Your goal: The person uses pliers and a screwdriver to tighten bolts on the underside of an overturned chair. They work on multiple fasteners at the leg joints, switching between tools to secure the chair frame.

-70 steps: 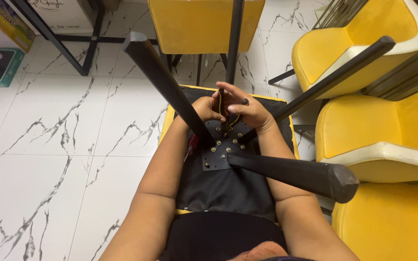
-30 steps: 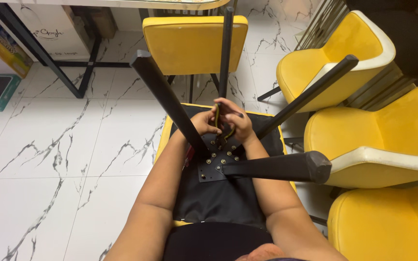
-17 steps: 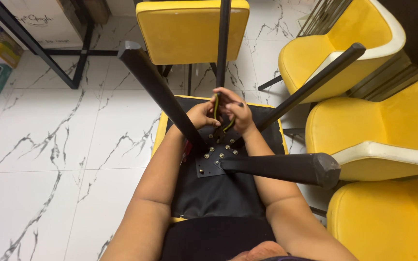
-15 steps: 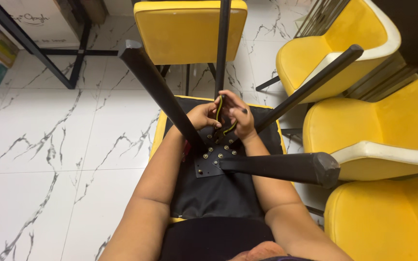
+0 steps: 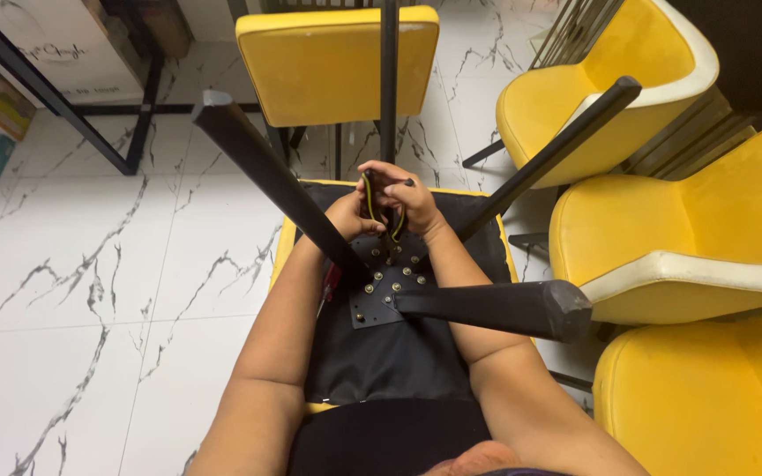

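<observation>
Both hands meet over the middle of the upturned chair: your right hand (image 5: 409, 204) is closed around a small black-and-yellow tool (image 5: 372, 196), its tip pointed down at the bolts, while your left hand (image 5: 347, 217) curls loosely against the base of the near-left leg (image 5: 280, 181), seemingly to steady it; whether it also grips the tool you cannot tell. You have the chair (image 5: 385, 353) lying seat-down, its black underside up, so the metal mounting plate (image 5: 387, 284) with its ring of bolts faces you and the four black legs splay upward, one (image 5: 496, 308) jutting toward the right. That keeps the fasteners within easy reach between your forearms. Underneath is white marble-veined floor (image 5: 90, 291). Yellow chairs (image 5: 663, 238) crowd the right side, another (image 5: 337, 57) stands ahead, and a dark table frame (image 5: 55, 101) crosses the far-left corner.
</observation>
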